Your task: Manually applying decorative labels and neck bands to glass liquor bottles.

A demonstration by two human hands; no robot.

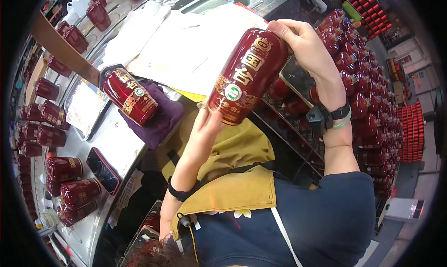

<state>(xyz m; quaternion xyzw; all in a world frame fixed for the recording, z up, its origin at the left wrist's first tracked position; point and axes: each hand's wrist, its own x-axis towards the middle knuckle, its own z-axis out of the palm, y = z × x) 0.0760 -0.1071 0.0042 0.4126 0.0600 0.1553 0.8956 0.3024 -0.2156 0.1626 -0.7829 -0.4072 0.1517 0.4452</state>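
Observation:
A glossy dark red bottle [249,76] with gold characters, gold ornament and a round white-green sticker is held tilted in front of me. My right hand [298,39] grips its upper right end, thumb on the near side. Below, my left hand [212,120] is closed at the lower end, with its fingers partly hidden by the glass. A second red bottle [130,97] of the same kind lies on a folded purple cloth [160,113], left of my left hand and apart from it.
Several red bottles [80,192] stand on the metal table at left, beside a phone [103,170]. White sheets [186,48] lie beyond my hands, before a sink [212,2]. Rows of bottles [361,99] fill a rack at right. A brown strap-like band [65,48] crosses the upper left.

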